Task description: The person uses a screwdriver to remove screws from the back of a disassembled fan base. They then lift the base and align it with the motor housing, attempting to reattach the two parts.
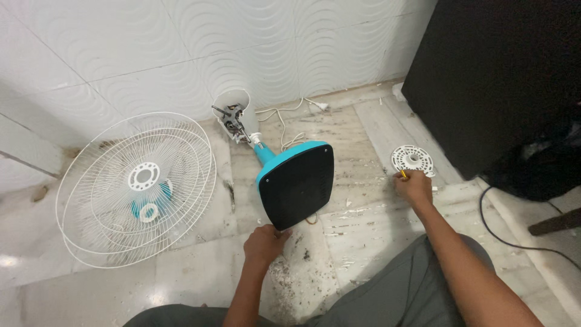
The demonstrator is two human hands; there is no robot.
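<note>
Left hand curled on the lower edge of the teal-and-black square plastic fan base, tipped up on the marble floor. Right hand pinching a small yellow-handled tool beside the round white plastic disc. Base probably stiff, fairly heavy; best gripped at edges. White wire fan grilles left.

left hand curled, right hand closed, arms outstretched

Fan base: teal rim, black underside facing up, tipped on edge on floor, frame centre, neck running to 11 o'clock. Left hand grips its lower edge. Yellow-handled tool in right hand, at 3 o'clock, touching white round disc.
</note>
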